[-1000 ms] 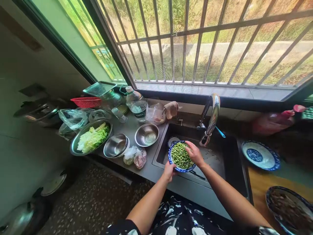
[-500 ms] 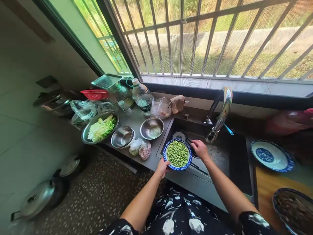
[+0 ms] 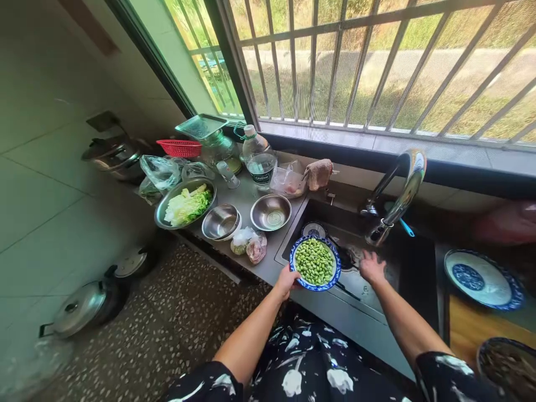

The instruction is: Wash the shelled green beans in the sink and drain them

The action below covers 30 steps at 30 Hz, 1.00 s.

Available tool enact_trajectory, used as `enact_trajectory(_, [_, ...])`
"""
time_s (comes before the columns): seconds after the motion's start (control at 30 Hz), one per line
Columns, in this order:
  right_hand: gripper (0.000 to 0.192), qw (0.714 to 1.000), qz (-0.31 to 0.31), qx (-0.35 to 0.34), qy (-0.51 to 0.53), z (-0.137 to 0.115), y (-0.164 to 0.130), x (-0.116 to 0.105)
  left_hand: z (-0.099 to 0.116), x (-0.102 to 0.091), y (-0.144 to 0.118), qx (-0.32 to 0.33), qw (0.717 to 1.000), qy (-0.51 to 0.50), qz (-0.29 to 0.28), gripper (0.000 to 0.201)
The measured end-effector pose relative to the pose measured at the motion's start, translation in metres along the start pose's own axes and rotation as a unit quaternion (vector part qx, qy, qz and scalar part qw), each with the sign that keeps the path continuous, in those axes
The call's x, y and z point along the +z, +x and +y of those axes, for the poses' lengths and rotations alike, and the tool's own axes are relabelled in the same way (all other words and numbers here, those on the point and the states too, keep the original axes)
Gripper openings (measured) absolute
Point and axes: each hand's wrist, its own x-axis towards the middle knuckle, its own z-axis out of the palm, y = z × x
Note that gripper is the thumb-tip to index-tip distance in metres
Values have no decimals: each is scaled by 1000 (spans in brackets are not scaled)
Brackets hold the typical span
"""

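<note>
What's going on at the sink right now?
A person stands at a kitchen sink under a barred window. The left hand holds a blue-rimmed bowl of green beans over the sink's near edge. The right hand is open, down in the basin below the faucet, holding nothing. On the counter to the left sit a pan of cut greens and two steel bowls; a blue plate lies to the right.
</note>
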Motion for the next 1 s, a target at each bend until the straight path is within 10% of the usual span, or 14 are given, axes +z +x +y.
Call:
enact_trajectory(0.2, [43,982,104,-156,-29,-51,-19,10,-3,8,5,4,1000,-4,2,59])
enact_trajectory(0.4, [65,934,13,-340,-107,-108,-40,26,3,21,2,29,999,27,-11,62])
enact_trajectory(0.8, [78,910,4,-396,-125,-89,-23,26,-3,31,10,72,997,17,-1,64])
enact_trajectory(1.0, [80,910,45,-393,-122,-69,-22,41,-3,33,6,126,974,172,76,56])
